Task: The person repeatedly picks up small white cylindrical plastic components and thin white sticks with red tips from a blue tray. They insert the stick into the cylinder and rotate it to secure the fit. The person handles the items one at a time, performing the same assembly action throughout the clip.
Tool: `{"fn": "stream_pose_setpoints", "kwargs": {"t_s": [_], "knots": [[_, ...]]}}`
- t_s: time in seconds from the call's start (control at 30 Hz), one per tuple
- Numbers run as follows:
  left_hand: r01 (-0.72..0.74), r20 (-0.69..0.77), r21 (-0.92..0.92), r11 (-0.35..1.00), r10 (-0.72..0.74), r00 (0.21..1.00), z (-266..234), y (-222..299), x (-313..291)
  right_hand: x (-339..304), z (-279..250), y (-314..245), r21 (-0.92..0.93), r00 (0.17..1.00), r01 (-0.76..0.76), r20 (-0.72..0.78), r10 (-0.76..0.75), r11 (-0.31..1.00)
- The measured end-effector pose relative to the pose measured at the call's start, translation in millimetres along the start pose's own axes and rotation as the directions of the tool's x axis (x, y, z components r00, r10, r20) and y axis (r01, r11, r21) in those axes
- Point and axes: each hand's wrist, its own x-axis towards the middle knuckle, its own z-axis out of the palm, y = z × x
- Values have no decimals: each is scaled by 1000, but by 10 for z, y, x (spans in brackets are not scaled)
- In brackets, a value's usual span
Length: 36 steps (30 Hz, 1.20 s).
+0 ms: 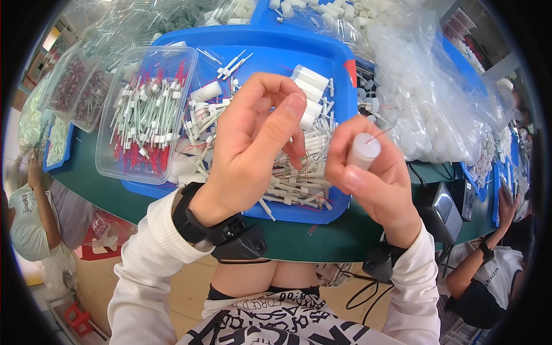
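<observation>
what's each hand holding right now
left hand: fingers pinched together, contents cannot be told
right hand: closed on a white tube

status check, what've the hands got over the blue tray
Right hand shut on white tube, thin red stick poking out. Left hand raised, fingers pinched, contents unclear. Both above blue tray. Nothing blocking.

A: What carries all the things here?

B: A dark green table. On it lies 1 big blue tray, and far behind it another blue tray.

A: And on the right?

B: A large clear bag of white caps, and near the edge a small grey device.

A: On the left?

B: 1 more clear box.
</observation>
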Motion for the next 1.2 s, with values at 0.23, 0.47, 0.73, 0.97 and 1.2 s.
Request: {"fn": "stream_pose_setpoints", "kwargs": {"t_s": [0.23, 0.47, 0.73, 0.97, 1.2], "knots": [[-6, 14, -3, 1000, 6, 1000, -1, -2, 2, 41, -56, 93, 183, 998, -68, 23, 65, 981], [-57, 21, 158, 986, 54, 998, -19, -2, 2, 15, -20, 42, -40, 997, -46, -62, 43, 998], [-283, -170, 231, 931, 325, 930, -113, -12, 73, 50, -199, -2, -871, 916, 236, 51, -399, 431], [-229, 266, 350, 908, 138, 954, -39, 27, 36, 41, -97, 70, -746, 896, 231, -86, -435, 624], [-174, 275, 198, 965, 116, 955, -52, 5, 34, 42, -131, 65, -846, 847, 290, 9, -532, 448]]}}
